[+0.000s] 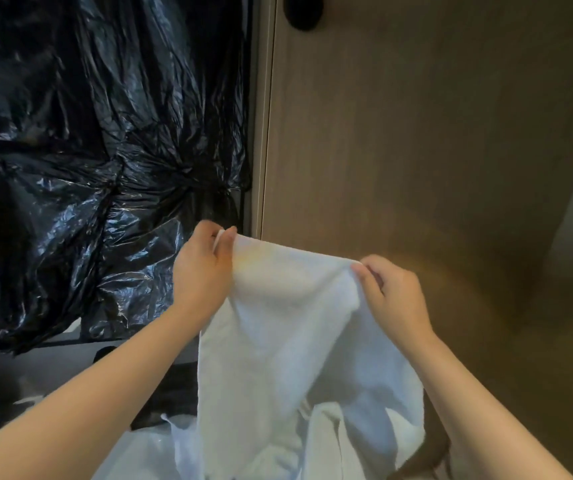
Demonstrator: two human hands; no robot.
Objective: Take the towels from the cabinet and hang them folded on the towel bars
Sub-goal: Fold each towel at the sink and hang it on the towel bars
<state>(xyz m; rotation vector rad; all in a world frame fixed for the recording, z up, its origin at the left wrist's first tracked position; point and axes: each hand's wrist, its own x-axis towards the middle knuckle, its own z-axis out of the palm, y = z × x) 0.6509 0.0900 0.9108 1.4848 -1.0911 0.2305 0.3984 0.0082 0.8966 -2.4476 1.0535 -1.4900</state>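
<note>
- The left hand (pixel 202 271) pinches the upper left corner of a white terry-cloth towel (pixel 299 341) at frame centre.
- The right hand (pixel 390 292) pinches the upper right corner, fingers curled.
- The towel's lower end runs off the bottom edge.
- Crumpled black plastic sheeting (pixel 87 150) fills the left.

Two bare arms of one person fill the lower half of the view — the left hand (pixel 202 271) and the right hand (pixel 396 296), each with its forearm uncovered right to the picture's edge. The left forearm (pixel 87 407) looks smooth and long in the wide lens; the right forearm (pixel 479 403) looks the same. Both wrists are bare, and the thumbnails are short and plain.
</note>
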